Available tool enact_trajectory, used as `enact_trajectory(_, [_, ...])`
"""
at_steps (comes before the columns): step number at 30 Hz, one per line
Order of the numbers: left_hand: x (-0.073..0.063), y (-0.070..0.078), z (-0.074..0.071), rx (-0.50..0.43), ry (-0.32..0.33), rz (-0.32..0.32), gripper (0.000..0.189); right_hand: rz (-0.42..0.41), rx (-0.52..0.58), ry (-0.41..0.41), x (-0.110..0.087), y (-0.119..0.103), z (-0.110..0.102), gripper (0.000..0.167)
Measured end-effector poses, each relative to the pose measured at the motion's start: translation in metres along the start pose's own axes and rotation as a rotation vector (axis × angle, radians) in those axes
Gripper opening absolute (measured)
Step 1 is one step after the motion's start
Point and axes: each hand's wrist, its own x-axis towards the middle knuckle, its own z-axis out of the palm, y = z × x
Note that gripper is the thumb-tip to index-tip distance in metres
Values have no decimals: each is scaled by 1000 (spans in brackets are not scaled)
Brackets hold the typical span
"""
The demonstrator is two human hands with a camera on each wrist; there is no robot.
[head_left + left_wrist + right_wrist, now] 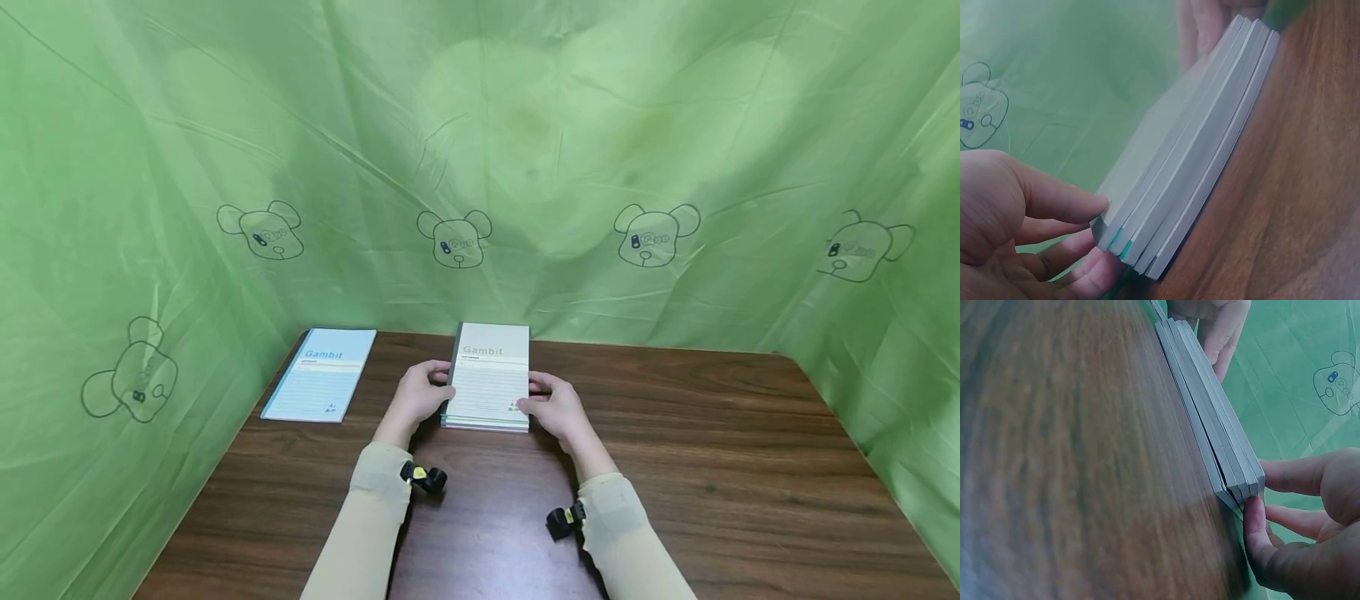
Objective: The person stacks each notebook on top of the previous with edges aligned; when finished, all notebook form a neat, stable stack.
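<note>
A stack of several notebooks (pixel 491 379) lies at the middle of the table near its far edge, a pale cover marked "Gambit" on top. My left hand (pixel 423 392) grips the stack's left side, its thumb at the dark spine. In the left wrist view that thumb (pixel 1079 206) presses the top notebook's corner, with the other fingers lower along the side. Opposite it, my right hand (pixel 555 406) grips the right side, thumb over the cover's edge. The right wrist view shows the layered page edges (pixel 1210 412) slightly uneven, with fingers of both hands at the stack's sides.
A single light blue "Gambit" notebook (pixel 318 375) lies flat at the table's far left corner. The dark wood table (pixel 712 467) extends to the right and toward me. Green sheeting (pixel 555 167) with bear-head drawings hangs behind and on both sides.
</note>
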Motion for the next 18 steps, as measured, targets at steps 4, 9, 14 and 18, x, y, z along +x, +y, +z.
enact_trajectory(4, [-1, -2, -2, 8, -13, 3, 48, -2, -27, 13, -1, -2, 1, 61])
enact_trajectory(9, [-7, 3, -9, -11, -12, 30, 41, -45, -154, 125, -9, -17, 6, 61])
enact_trajectory(14, [-13, 6, -17, 22, 59, 81, 39, -121, -152, 123, -19, -40, 22, 61])
enact_trajectory(18, [-12, 1, -29, 136, 116, 172, 44, -152, -76, 50, -23, -56, 43, 60])
